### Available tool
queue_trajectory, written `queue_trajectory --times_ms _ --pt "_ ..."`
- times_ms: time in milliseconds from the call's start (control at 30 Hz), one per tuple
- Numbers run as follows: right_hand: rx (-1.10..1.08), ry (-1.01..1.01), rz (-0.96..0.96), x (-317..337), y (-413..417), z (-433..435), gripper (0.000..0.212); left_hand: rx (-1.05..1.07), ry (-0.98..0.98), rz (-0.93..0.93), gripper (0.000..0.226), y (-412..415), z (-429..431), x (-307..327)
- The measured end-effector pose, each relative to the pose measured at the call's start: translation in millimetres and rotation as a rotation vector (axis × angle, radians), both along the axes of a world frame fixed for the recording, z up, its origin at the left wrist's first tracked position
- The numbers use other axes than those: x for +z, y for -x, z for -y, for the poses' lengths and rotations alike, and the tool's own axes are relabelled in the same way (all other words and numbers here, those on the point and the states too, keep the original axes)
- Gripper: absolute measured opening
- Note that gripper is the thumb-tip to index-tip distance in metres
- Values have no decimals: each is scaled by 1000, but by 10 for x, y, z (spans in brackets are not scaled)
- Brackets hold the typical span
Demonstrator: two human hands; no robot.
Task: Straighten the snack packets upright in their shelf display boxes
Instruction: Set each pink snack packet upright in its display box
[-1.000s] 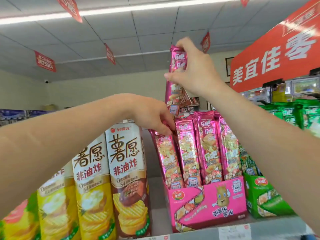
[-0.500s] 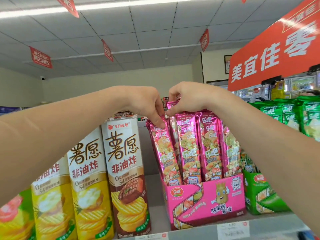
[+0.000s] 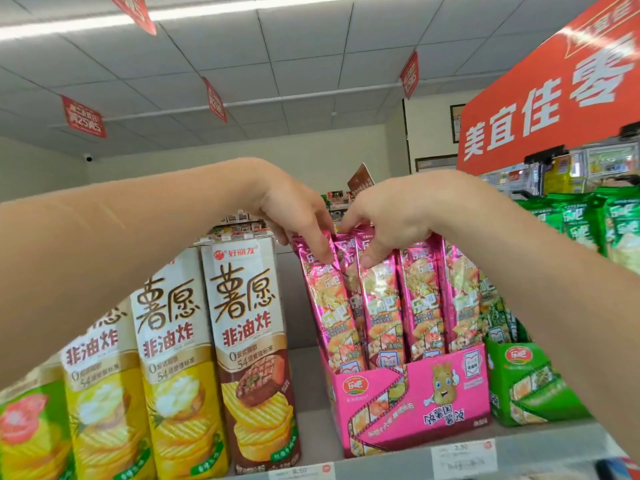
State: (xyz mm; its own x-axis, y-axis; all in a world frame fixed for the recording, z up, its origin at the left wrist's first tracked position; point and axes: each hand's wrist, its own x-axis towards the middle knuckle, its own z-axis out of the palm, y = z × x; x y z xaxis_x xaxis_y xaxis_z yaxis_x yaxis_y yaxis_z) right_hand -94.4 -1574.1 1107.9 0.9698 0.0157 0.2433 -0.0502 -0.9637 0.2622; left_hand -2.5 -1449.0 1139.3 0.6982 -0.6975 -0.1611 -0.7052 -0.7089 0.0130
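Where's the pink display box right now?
The pink display box stands right of centre in the head view, on the shelf, between the brown chip carton on its left and the green box on its right.

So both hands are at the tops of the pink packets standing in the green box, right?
Not quite: the head view shows the left hand and right hand at the tops of the pink packets in the pink box.

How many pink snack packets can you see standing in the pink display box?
5 pink packets in the pink box: leftmost, a narrow one behind it, then three rightward. Others may be hidden behind.
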Motion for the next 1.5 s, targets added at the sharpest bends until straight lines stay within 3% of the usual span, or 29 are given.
queue_trajectory --times_ms 67,167,233,267,367,433,533,633,833,933,1000,1067,1167,1233,1333,1433,1500 --pt "2 58 118 -151 43 12 65 6 -46 54 61 101 -23 27" --pt "139 114 568 -457 225 67 48 -4 -113 243 61 274 -28 -21" --pt "338 31 855 -746 395 96 28 -14 -100 446 62 406 -52 -74" --pt "424 -50 907 -922 468 106 20 -30 -72 560 63 470 -83 -112" --pt "476 -220 770 -1487 618 83 16 -202 144 897 37 709 -254 -383" --pt "422 -205 685 -1767 644 42 20 -328 303 980 17 914 -341 -731" --pt "382 -151 696 -1936 619 -18 22 -278 197 913 21 1100 -373 -1288" --pt "423 -263 691 -1953 630 -34 29 -216 157 847 28 1086 -419 -1743" --pt "512 -575 565 -1901 539 145 15 -304 608 688 21 975 -508 -1934" --pt "476 -620 524 -1819 447 236 19 -272 779 636 19 943 -385 -1994" --pt "413 -661 524 -1721 423 282 25 -272 855 626 18 959 -249 -2027" --pt "424 -827 578 -1568 444 291 28 -285 881 642 16 988 -98 -2060" --pt "456 -979 630 -1304 439 274 17 -317 959 586 17 1031 105 -2076" --pt "388 -931 562 -1150 423 267 22 -353 992 492 26 1083 182 -2085" --pt "248 -784 457 -1038 400 275 52 -398 986 453 34 1154 121 -2068" --pt "178 -700 414 -1088 375 279 70 -315 984 675 30 1116 -67 -2064" --pt "169 -669 425 -1185 352 265 73 -239 862 782 28 1094 -132 -2079"
